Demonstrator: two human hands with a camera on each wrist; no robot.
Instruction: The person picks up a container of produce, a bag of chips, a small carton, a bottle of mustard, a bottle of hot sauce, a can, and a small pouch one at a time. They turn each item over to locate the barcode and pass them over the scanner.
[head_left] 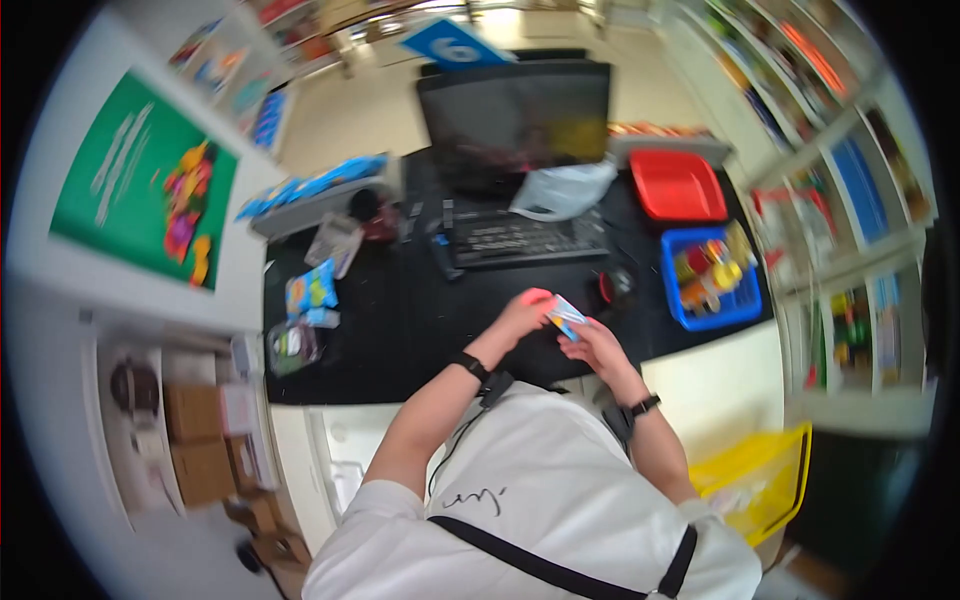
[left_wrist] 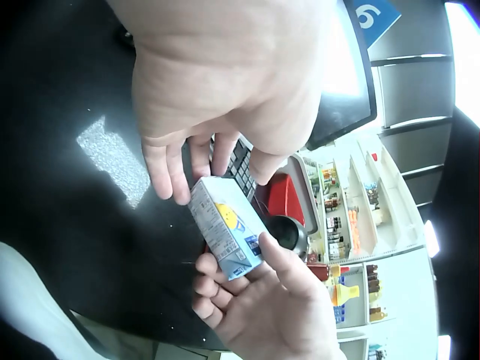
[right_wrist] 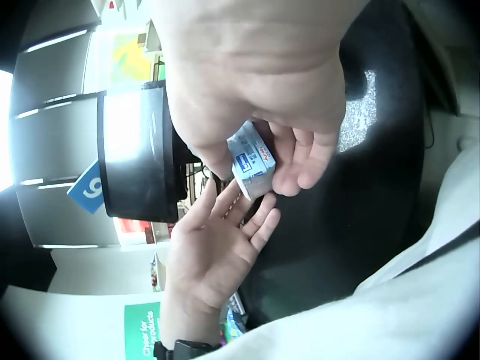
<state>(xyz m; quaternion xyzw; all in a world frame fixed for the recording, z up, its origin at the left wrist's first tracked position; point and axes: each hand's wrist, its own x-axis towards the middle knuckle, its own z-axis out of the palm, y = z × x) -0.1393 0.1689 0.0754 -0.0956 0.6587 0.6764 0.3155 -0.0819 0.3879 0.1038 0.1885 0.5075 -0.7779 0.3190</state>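
Observation:
My right hand [head_left: 598, 347] holds a small blue-and-white drink carton [left_wrist: 229, 225] between thumb and fingers, in front of my body over the black desk. The carton has a yellow picture and small print on its sides. In the right wrist view, the right thumb lies along one side of the carton [right_wrist: 252, 159] and the fingers are on the other. My left hand [head_left: 525, 313] is at the carton's opposite end. Its palm [right_wrist: 210, 259] faces the carton, fingers extended and loosely bent, with the fingertips right at the carton's end.
Beyond my hands are a keyboard [head_left: 530, 238], a monitor [head_left: 515, 120], a plastic bag [head_left: 565, 190] and a dark mouse [head_left: 615, 288]. To the right are a red tray [head_left: 678, 185] and a blue basket [head_left: 715, 318] with bottles. Snack packs [head_left: 312, 288] lie left; a yellow basket [head_left: 780, 490] stands lower right.

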